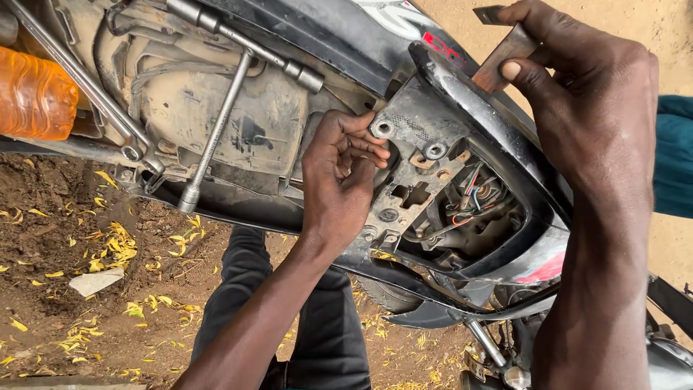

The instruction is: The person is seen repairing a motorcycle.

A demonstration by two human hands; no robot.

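Ground: bare soil with yellow leaf litter | Metal bracket (505, 54): pinched in closed right hand (585, 101) above motorcycle tail; likely stiff, light, best gripped by its edges | Left hand (343, 173): fingertips curled onto grey mounting plate (415, 162) | T-handle socket wrench (231, 87) rests on underseat tray.

Support is the motorcycle's open under-seat tray (209, 108), dusty and grey, seat off. T-handle socket wrench (220, 115) lies across the tray, crossbar toward the top edge, shaft end down at the tray's lower lip. Long metal rod (76, 76) lies diagonally just left of the wrench. Orange plastic bottle (32, 94) sits at the tray's far left. Below the tray: bare dirt ground (65, 238), scattered yellow leaves (115, 249), one pale scrap (95, 280).
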